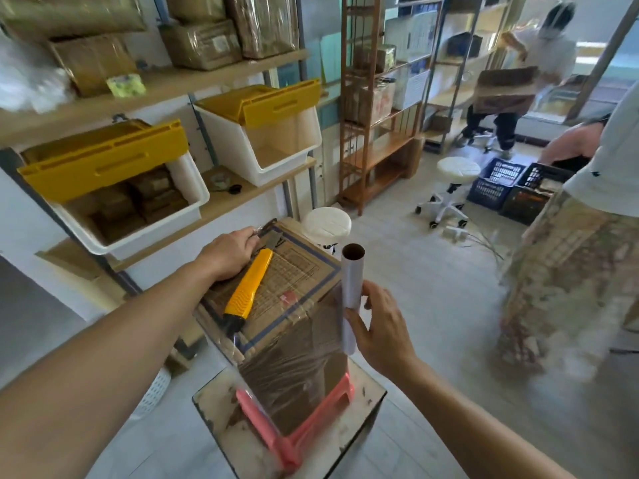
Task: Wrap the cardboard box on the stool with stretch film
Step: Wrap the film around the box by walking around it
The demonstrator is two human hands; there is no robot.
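Two hands work on the cardboard box (276, 299), which stands upright on a pink stool (304, 433), itself set on a worn square platform (363, 402). Left hand (228, 252) lies flat on the far top corner of the box, fingers (250, 235) spread and pressing down, gripping nothing. Right hand (377, 326) is closed around the stretch film roll (350, 299), held upright just beside the near right edge of the box; film (294, 361) already covers the visible side faces, glossy and wrinkled. A yellow utility knife (247, 286) rests loose on the box top, touching the left hand.

Handling, as judged: the film is thin, clingy and easily torn, best controlled by the stiff tube core rather than the sheet. The box appears rigid but tall on a narrow stool, so it may tip or turn under film tension; downward pressure on the top steadies it. The knife may slide off.
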